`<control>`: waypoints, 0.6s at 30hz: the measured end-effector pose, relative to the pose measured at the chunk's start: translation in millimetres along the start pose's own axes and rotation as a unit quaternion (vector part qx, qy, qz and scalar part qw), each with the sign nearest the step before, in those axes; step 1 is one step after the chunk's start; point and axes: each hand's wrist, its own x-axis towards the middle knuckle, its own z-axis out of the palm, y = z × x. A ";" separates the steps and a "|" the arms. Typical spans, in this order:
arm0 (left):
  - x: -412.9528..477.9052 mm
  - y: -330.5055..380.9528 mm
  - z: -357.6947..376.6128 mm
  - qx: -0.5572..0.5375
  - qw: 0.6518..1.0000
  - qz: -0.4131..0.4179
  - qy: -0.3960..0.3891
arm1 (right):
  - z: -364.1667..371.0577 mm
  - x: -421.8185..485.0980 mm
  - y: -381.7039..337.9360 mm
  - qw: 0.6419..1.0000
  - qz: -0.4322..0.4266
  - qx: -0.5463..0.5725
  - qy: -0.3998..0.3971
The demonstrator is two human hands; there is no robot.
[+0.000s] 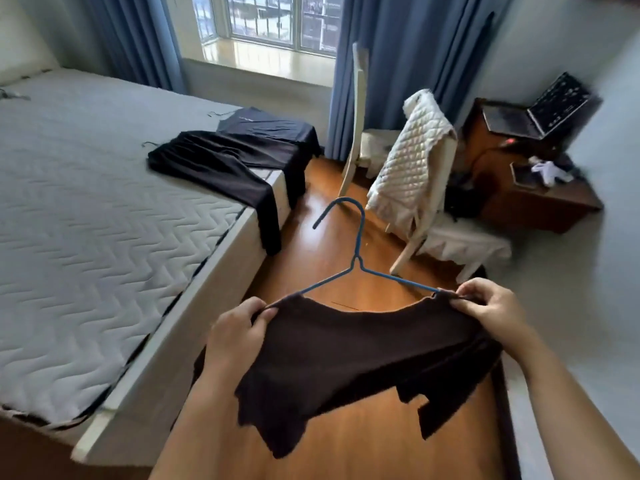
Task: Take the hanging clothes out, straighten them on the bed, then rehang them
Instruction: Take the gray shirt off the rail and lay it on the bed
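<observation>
A dark brown garment hangs on a blue wire hanger, held over the wooden floor beside the bed. My left hand grips the garment's left shoulder where it covers the hanger arm. At the other shoulder, my right hand pinches the fabric and the hanger's right end. The hanger's hook points away from me. Two black garments lie flat on the grey quilted bed near its far corner, one leg draping over the edge.
A white chair draped with a quilted cream cover stands ahead on the right. Behind it a wooden desk carries an open laptop. Blue curtains frame the window. Wooden floor runs between bed and chair.
</observation>
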 end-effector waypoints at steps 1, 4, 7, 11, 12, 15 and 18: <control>0.9 7.8 15.0 0.001 1.000 -0.002 -0.012 | -9.4 4.7 13.5 1.000 0.013 -0.003 -0.003; 6.1 19.7 46.0 -0.007 0.999 -0.032 -0.037 | -24.1 29.8 39.5 1.000 0.022 -0.011 -0.017; 22.4 17.8 56.4 -0.015 0.997 -0.071 -0.034 | -19.4 67.7 39.9 0.999 0.008 -0.019 -0.047; 67.0 9.1 52.9 -0.025 0.995 -0.097 -0.010 | 8.5 134.9 20.0 0.997 -0.015 -0.019 -0.077; 81.0 5.8 50.5 -0.028 0.994 -0.105 -0.002 | 17.9 153.9 14.0 0.996 -0.019 -0.019 -0.085; 128.9 -11.5 45.3 -0.040 0.989 -0.140 0.024 | 52.1 213.9 -5.0 0.992 -0.031 -0.024 -0.116; 182.3 -29.8 36.6 -0.050 0.981 -0.182 0.039 | 91.7 276.0 -30.4 0.989 -0.042 -0.034 -0.138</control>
